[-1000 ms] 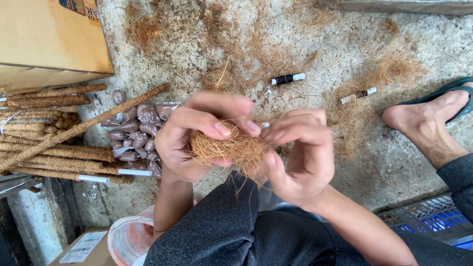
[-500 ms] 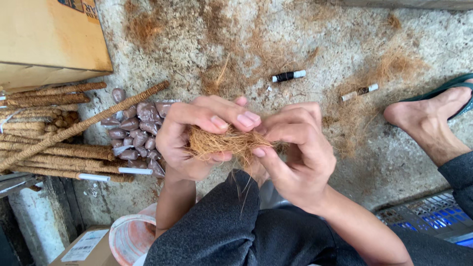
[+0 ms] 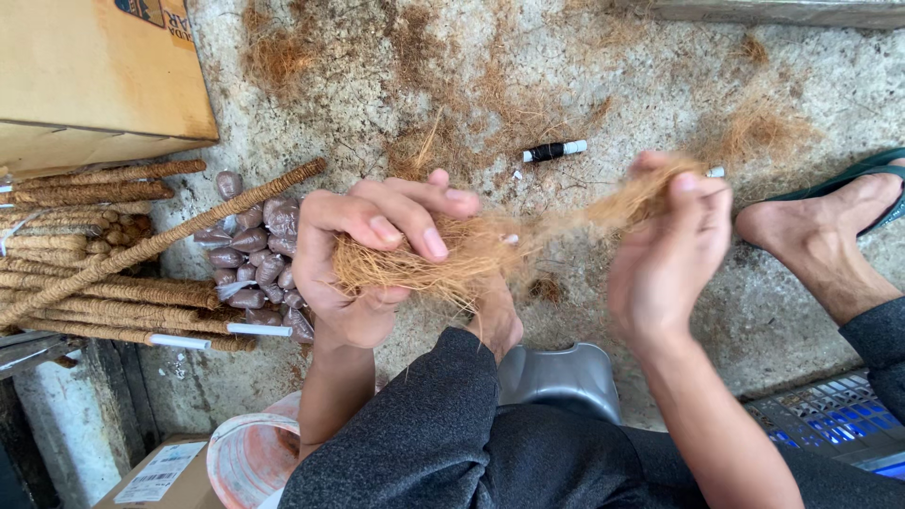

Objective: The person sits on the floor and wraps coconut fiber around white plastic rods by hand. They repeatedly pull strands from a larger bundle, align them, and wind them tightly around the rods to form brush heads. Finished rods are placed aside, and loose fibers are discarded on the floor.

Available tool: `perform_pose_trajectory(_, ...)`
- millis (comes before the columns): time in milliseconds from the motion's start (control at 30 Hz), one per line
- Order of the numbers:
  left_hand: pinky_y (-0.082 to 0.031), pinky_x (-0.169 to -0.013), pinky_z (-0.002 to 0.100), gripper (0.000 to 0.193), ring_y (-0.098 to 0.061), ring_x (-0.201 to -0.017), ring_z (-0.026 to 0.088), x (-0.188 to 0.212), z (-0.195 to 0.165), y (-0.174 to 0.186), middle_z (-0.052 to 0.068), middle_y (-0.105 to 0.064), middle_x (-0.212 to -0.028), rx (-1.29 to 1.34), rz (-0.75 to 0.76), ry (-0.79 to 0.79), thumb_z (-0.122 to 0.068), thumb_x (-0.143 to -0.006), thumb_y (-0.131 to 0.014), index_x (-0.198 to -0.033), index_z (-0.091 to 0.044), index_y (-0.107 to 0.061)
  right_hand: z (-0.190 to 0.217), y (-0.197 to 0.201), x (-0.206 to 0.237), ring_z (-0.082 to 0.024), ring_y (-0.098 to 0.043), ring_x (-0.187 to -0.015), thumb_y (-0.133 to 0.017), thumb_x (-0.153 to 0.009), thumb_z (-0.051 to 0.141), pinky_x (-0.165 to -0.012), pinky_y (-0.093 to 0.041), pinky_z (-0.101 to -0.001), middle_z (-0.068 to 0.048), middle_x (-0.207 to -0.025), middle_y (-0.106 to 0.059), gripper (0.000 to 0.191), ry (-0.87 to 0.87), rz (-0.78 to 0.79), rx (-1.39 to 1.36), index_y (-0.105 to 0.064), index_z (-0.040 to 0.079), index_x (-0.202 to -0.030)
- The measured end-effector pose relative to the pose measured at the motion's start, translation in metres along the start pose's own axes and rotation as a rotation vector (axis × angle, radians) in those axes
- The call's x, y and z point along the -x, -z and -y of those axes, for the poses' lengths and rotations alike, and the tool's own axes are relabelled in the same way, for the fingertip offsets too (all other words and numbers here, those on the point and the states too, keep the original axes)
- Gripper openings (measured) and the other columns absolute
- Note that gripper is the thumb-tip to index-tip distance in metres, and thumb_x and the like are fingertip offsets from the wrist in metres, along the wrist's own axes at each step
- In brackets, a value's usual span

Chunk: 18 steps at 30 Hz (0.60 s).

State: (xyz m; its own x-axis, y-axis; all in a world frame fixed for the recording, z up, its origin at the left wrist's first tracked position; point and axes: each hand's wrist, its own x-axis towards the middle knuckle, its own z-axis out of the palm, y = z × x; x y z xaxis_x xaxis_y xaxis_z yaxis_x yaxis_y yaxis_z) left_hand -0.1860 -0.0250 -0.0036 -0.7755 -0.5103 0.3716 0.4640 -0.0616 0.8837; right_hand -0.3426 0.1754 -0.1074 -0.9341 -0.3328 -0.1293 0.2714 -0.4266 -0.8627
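Nearest us, a pinkish bucket [image 3: 247, 459] sits by our knee; we cannot tell what it holds. A grey stool [image 3: 564, 377] shows under the leg. Our left hand [image 3: 363, 259] is curled tight around a wad of coconut fibre [image 3: 415, 262], thumb under, fingers over. Our right hand [image 3: 671, 254] pinches a thinner tuft [image 3: 633, 196], pulled out to the side, with wispy strands bridging the 2 clumps. We judge those strands could tear and drop if they are stretched too thin. Further off lie wrapped sticks [image 3: 104, 273], a heap of small brown pods [image 3: 255, 259] and a black thread spool [image 3: 554, 150]. A closed cardboard box [image 3: 99, 80] hides its contents.
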Motion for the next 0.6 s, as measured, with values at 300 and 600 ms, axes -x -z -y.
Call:
perform_pose_trajectory(300, -0.05, -0.098, 0.039, 0.023, -0.066, -0.092, 0.019, 0.008, -0.01, -0.015, 0.01, -0.066, -0.102, 0.026, -0.025, 0.046, -0.024, -0.107, -0.067, -0.115, -0.012, -0.048, 0.055, 0.012, -0.026, -0.016, -0.05, -0.068, -0.048, -0.124, 0.008, -0.068, -0.046, -0.0346, -0.003, -0.078, -0.046, 0.025, 0.04, 0.004, -0.206, -0.045, 0.006, -0.099)
perform_pose_trajectory(600, -0.05, -0.085, 0.034, 0.028, -0.057, -0.09, 0.017, 0.003, -0.001, -0.017, 0.008, -0.059, -0.097, -0.018, 0.086, -0.033, -0.027, -0.107, -0.065, -0.118, -0.011, -0.045, 0.032, -0.091, 0.05, -0.022, -0.067, -0.099, -0.065, -0.1, 0.006, -0.084, -0.058, -0.0318, -0.015, -0.108, -0.064, 0.018, 0.61, 0.64, 0.471, -0.051, 0.002, -0.11)
